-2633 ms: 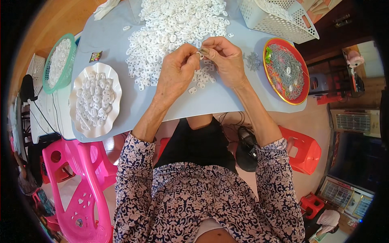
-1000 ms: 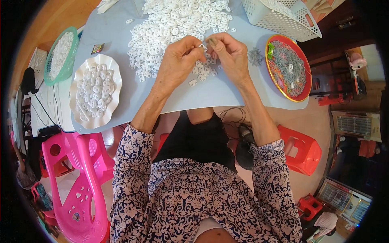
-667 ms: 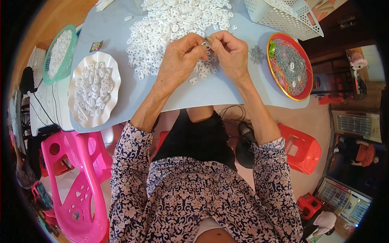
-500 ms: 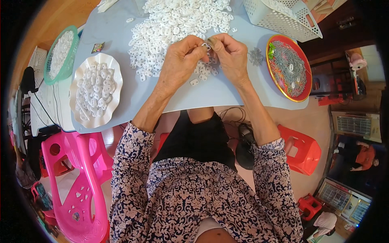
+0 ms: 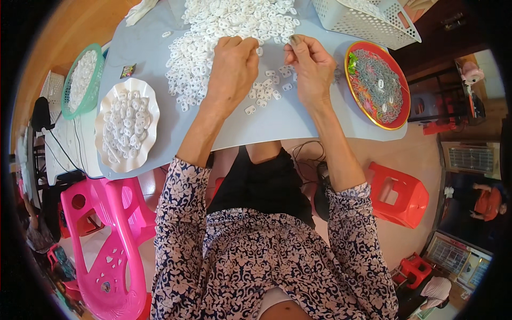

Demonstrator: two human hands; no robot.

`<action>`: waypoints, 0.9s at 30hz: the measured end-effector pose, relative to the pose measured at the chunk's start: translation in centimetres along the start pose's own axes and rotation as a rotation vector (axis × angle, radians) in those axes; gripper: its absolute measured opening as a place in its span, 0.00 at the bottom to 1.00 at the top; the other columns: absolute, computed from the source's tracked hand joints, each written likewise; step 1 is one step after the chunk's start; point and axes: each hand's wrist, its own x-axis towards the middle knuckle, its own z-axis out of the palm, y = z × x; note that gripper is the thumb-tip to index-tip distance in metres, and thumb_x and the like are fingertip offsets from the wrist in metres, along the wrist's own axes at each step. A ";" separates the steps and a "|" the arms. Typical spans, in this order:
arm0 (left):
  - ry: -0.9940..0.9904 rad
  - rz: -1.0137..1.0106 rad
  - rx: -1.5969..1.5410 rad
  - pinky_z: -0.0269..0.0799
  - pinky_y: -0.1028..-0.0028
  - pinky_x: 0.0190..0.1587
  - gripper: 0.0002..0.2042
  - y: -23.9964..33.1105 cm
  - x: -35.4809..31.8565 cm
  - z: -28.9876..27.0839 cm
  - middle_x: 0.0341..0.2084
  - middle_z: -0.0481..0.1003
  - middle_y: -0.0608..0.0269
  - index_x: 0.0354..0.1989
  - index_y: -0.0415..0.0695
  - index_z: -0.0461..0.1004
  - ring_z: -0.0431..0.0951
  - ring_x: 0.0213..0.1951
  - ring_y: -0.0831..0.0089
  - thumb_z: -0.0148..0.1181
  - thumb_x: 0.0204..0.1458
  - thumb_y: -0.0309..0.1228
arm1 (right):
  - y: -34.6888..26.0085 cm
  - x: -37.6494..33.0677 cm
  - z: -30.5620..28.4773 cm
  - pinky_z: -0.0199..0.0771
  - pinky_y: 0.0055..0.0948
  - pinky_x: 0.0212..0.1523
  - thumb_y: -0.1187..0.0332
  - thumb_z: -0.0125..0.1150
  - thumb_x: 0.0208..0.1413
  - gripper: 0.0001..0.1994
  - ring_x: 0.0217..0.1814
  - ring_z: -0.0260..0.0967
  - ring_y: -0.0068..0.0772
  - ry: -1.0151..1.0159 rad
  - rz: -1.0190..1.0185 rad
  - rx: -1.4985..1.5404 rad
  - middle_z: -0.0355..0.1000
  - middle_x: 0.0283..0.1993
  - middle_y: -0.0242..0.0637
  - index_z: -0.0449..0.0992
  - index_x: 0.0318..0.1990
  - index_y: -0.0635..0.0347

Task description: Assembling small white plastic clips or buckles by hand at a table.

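My left hand (image 5: 234,66) is closed over the edge of a heap of small white plastic pieces (image 5: 240,18). At its fingertips shows one small white plastic piece with holes (image 5: 260,52), pinched there. My right hand (image 5: 313,66) is apart from it to the right, thumb pressed against the curled fingers; what they hold, if anything, is too small to make out. Several loose white pieces (image 5: 264,92) lie on the table between my hands. Right of my right hand stands a red plate (image 5: 404,88) of thin grey metal pieces (image 5: 373,74), with a few white pieces on top.
On the grey-blue table (image 5: 178,125), a scalloped white dish (image 5: 152,120) holds more white pieces at the left. Behind it are a small wrapper (image 5: 128,71) and a green basket (image 5: 98,80). A perforated white basket (image 5: 368,32) stands far right. A pink chair (image 5: 98,261) and red stool (image 5: 400,194) flank me.
My hands, together over a white piece before, have come apart: the left moved left and away from me, the right moved slightly right. The view has shifted a little.
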 end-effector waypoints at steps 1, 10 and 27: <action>-0.002 0.003 0.001 0.65 0.61 0.42 0.05 0.1 0.4 0.4 0.27 0.74 0.49 0.30 0.37 0.74 0.69 0.38 0.54 0.53 0.47 0.23 | 0.0 0.0 0.0 0.66 0.16 0.27 0.69 0.59 0.55 0.08 0.25 0.64 0.16 -0.021 -0.011 0.012 0.73 0.28 0.32 0.75 0.35 0.66; -0.043 0.294 0.331 0.66 0.64 0.37 0.05 -1.5 0.9 2.1 0.22 0.72 0.52 0.29 0.37 0.75 0.70 0.31 0.54 0.55 0.45 0.25 | -0.6 -0.5 0.4 0.64 0.15 0.27 0.71 0.59 0.55 0.07 0.24 0.63 0.16 -0.048 0.015 -0.047 0.71 0.27 0.31 0.76 0.35 0.67; -0.085 -0.601 -0.869 0.65 0.82 0.32 0.08 0.5 -1.2 -0.4 0.23 0.73 0.71 0.37 0.37 0.76 0.69 0.29 0.84 0.55 0.52 0.27 | -0.7 -0.7 0.3 0.70 0.19 0.34 0.66 0.51 0.61 0.11 0.32 0.67 0.18 -0.368 0.148 -0.022 0.72 0.40 0.35 0.72 0.42 0.65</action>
